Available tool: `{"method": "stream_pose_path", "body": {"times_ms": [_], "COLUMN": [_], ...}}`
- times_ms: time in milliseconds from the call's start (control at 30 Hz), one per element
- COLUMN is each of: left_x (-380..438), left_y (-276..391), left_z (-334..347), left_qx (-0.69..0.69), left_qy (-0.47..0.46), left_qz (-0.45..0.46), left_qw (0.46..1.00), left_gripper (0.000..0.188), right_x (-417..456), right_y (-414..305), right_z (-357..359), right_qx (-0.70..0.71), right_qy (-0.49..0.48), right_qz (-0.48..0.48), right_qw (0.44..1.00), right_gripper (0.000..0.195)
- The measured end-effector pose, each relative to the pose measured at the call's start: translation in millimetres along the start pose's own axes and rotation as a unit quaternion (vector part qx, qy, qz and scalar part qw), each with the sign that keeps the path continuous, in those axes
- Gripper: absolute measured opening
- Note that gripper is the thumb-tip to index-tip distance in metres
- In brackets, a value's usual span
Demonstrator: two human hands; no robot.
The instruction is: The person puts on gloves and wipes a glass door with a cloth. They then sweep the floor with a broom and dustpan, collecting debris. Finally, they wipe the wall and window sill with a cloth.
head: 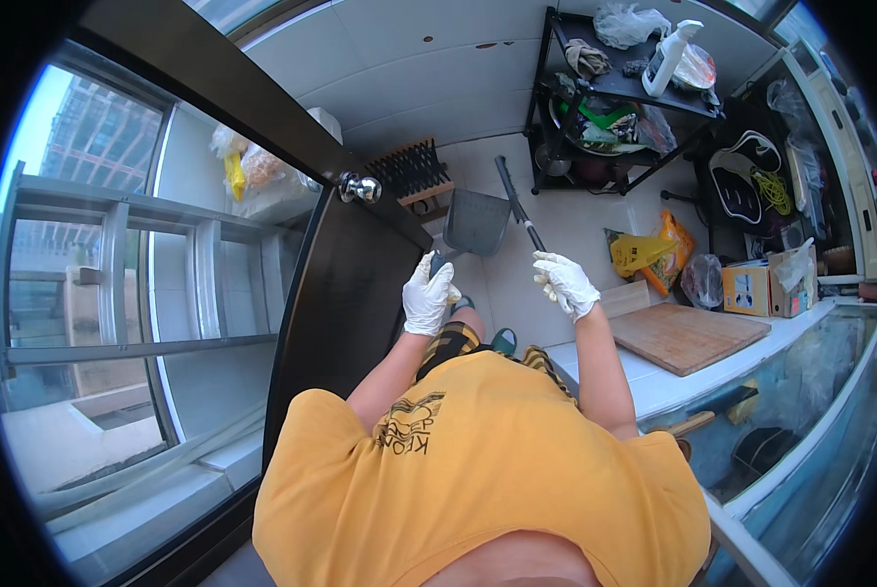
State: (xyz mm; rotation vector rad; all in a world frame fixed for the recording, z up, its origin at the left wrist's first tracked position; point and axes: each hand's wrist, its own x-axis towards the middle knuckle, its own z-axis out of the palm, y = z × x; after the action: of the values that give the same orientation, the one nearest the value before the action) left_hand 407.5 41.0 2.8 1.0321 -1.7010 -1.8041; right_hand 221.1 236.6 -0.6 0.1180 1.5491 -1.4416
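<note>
My left hand point(428, 299), in a white glove, is closed around the handle of a grey dustpan point(478, 224). The pan points away from me, close to the tiled floor point(475, 165). In my right hand point(569, 285), also gloved in white, is the dark handle of a long, narrow brush point(506, 176). Its bristled end reaches forward past the dustpan's right edge. Whether the bristles touch the floor or the pan cannot be made out. Green slippers point(504, 341) are on my feet below the hands.
A dark door point(339, 293) with a metal knob point(360, 188) stands close on my left. Ahead are a slatted rack point(412, 172) and a black shelf unit point(647, 92). To the right lie plastic bags point(640, 251), a cardboard box point(746, 288) and a wooden board point(688, 337) on a white ledge.
</note>
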Motion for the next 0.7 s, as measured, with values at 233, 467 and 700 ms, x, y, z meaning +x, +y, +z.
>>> {"method": "stream_pose_path", "body": {"times_ms": [233,467,700], "left_x": [104.7,194.1,262.7], "left_y": [-6.8,1.8,56.0], "left_z": [73.3,128.9,115.4], "left_qx": [0.128,0.220,0.314], "left_qy": [-0.026,-0.088,-0.255], "left_qz": [0.067,0.101,0.152], "left_qw": [0.989,0.966,0.902], "left_gripper": [0.043,0.079,0.080], "right_x": [74.9,211.0,257.2], "right_y": [-94.7,-134.0,-186.0], "right_z": [68.3,60.5,36.2], "right_qx": [0.048,-0.023,0.008], "right_qy": [-0.043,-0.048,-0.109], "right_qz": [0.011,0.016,0.032], "right_qw": [0.998,0.998,0.993], "right_gripper": [0.056,0.030,0.010]}}
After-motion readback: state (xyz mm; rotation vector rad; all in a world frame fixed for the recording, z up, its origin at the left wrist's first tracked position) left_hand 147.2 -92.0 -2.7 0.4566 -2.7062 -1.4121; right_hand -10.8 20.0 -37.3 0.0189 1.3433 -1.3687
